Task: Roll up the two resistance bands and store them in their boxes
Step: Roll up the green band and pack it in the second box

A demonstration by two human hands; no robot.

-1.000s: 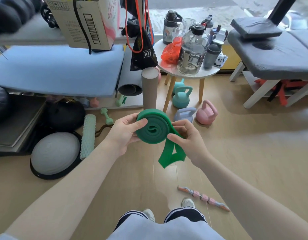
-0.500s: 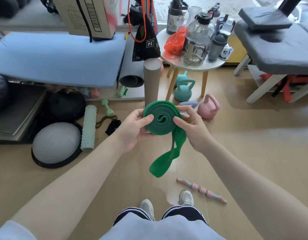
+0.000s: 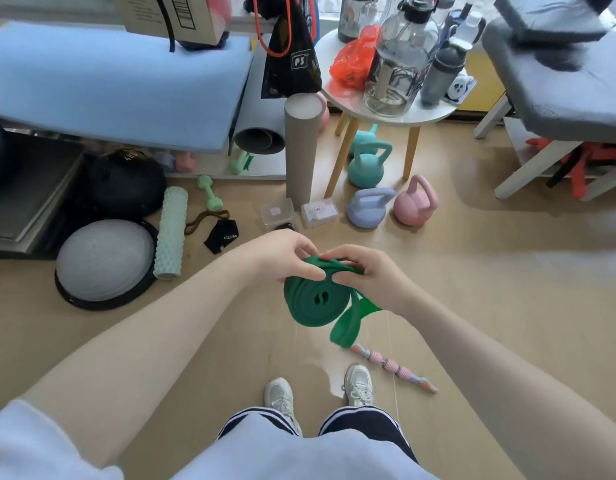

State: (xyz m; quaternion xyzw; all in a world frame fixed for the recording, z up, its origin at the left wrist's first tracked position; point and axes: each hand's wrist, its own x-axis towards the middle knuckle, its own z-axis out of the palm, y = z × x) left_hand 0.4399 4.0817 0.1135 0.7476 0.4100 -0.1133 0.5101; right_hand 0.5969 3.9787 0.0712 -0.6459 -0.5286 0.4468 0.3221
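Observation:
I hold a green resistance band (image 3: 317,299), wound into a thick coil, over the floor in front of my feet. My left hand (image 3: 282,252) pinches the coil's top edge from the left. My right hand (image 3: 367,271) grips the top right of the coil, where a short loose tail hangs down to the lower right. Two small clear plastic boxes lie on the floor beyond my hands: one (image 3: 278,213) on the left and one (image 3: 319,212) with a pink label on the right. A dark olive band (image 3: 206,220) lies on the floor to the left of them.
A cardboard tube (image 3: 301,147) stands behind the boxes. Kettlebells (image 3: 368,206) sit under a round white table (image 3: 434,114) crowded with bottles. A grey balance dome (image 3: 103,259), a mint foam roller (image 3: 171,232) and a black glove (image 3: 221,235) lie left. A pink massage stick (image 3: 393,367) lies near my shoes.
Both hands have come down and nearer to me with the coil, now gripping its top edge. The loose tail is shorter. The view tilted down, and the two boxes came into sight.

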